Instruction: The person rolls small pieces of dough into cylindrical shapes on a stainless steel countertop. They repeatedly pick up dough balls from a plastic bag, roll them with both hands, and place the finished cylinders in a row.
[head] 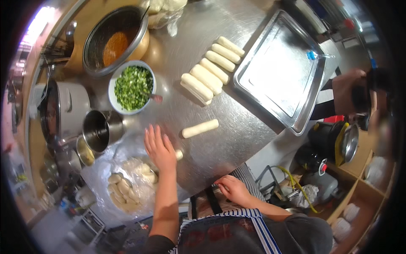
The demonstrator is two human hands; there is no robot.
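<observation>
My left hand (160,150) lies flat with its fingers stretched out, palm down, over the steel table. The end of a small dough piece (179,155) shows beside its wrist; whether the palm touches it is hidden. At the table's near edge is my right hand (234,189), fingers curled; what may be between them cannot be made out. A single dough roll (200,128) rests on the table ahead. Beyond it, several dough strips (211,76) lie side by side, the nearest ones stacked. Plastic film partly covers more dough pieces (123,190) at the lower left.
A steel tray (239,79) stands at the right, with a clear bottle (322,56) by its far rim. On the left are a bowl of chopped green onions (133,87), a large bowl with reddish-brown contents (115,47), a steel container (115,127) and a large pot (74,108).
</observation>
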